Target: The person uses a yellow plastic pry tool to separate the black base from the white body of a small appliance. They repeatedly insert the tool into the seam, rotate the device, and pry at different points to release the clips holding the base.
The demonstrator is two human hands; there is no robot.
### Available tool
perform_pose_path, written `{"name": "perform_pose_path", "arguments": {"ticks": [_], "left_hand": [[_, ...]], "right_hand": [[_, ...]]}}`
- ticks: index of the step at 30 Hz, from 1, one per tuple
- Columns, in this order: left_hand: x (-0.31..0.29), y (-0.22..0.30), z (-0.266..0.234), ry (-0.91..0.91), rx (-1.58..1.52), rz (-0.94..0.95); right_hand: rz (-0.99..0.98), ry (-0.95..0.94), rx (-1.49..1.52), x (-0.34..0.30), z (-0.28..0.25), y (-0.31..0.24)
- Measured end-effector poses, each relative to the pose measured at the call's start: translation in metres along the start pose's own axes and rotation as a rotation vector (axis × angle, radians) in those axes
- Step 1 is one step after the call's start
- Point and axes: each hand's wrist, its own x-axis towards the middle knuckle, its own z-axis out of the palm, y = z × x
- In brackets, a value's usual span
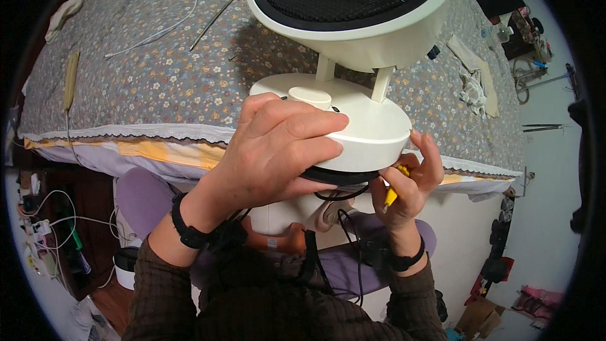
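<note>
A white round appliance (353,41) with a black mesh grille, a fan or heater, stands on two short posts above a round white base (372,127). The base has a raised knob (309,96) and sits at the front edge of the bed, its dark underside showing. My left hand (271,151) is closed on the base, fingers across its top, thumb below the rim. Pinched in my right hand (410,183) is a small yellow tool (392,194) with a short metal tip pointing down. That hand's fingers touch the base's lower right rim.
A yellow-handled screwdriver (218,16) lies on the flowered bedspread (158,82), near a small screw (231,59) and a white cable (170,28). White gloves (475,88) lie at the right. A black cord (344,196) hangs below the base, above my knees.
</note>
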Motion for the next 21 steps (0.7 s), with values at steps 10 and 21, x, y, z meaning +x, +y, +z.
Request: {"name": "perform_pose_path", "arguments": {"ticks": [10,21], "left_hand": [[0.018,0.002,-0.004,-0.013,0.06,-0.027],[0.044,-0.028,-0.011,-0.039,0.093,-0.108]], "right_hand": [[0.142,-0.016,0.119,0.024,-0.001,0.005],[0.158,-0.117,0.17,0.088,0.009,0.028]]}}
